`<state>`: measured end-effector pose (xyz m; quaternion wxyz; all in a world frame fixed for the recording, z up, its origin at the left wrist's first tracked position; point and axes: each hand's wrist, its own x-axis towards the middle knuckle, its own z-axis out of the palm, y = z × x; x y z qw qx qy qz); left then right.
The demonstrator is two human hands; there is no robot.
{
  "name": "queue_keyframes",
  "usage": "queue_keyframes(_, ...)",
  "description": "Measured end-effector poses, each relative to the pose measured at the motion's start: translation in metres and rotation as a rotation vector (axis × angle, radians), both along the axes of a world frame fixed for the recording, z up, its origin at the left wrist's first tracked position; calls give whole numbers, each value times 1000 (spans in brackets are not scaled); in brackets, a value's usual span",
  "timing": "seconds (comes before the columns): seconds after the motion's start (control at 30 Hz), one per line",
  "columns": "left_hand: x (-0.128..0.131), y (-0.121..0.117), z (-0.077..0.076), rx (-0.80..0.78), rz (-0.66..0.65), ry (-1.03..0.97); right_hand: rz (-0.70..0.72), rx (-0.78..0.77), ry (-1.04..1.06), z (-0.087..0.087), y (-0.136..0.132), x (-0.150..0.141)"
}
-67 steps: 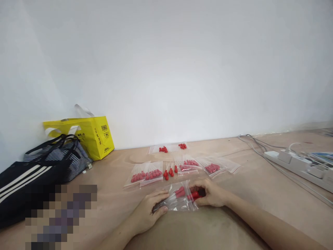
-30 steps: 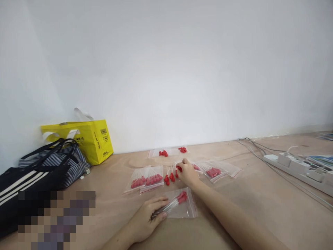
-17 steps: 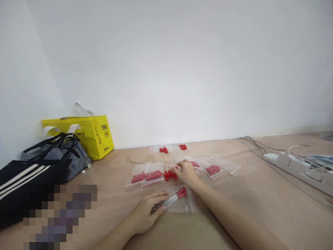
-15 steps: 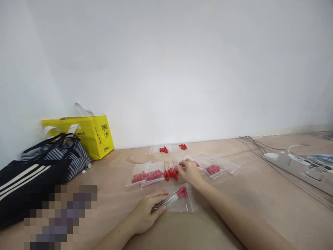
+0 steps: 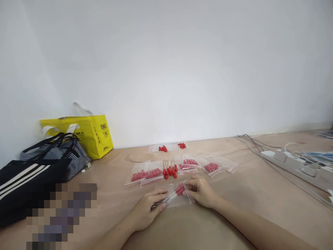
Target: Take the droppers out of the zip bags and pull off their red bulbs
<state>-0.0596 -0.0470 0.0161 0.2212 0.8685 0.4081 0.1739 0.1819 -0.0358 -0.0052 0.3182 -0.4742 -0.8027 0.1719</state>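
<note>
Hands: L hand grasps the lower end of a clear, flat plastic zip bag, thumb & fingers over the stem ends. R hand pinches same bag at its mouth end; whether it also grips an item inside, can't tell.

Location: bag lies nr the middle of the brown wood-look tabletop, well apart from its far edge. Inside: red-headed, thin-stemmed items, heads twd R hand.

Beyond, twd far edge: loose group of bright-red-headed, pale-stemmed sticks, heads twd the person, betw. filled clear bags w/ red seams, L & R. At far edge, mid-length: flat clear bags w/ two red clusters.

Twd far L corner: yellow printed carrier bag, upright; black bag w/ white stripes in front. Twd R edge: white plastic power strip, grey cables alongside.
</note>
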Motion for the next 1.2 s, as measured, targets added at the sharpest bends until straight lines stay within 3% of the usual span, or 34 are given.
queue_keyframes(0.17, 0, 0, 1, 5, -11, 18, -20, 5, -72, -3, 7, -7)
queue_keyframes(0.3, 0, 0, 0, 0, 4, 26, -11, -20, -4, -4, 8, -3)
queue_keyframes(0.57, 0, 1, -3, 12, 6, 6, 141, -32, 4, 0, 0, -2)
queue_keyframes(0.7, -1, 2, -3, 5, 6, 23, 164, -171, 132, -2, 2, 1)
queue_keyframes(0.83, -5, 3, -4, 4, 13, 24, 161, -343, 393, -3, 9, 19)
queue_keyframes(1.2, -12, 4, 0, 3, 16, 75, 21, -328, 637, 10, 30, 82)
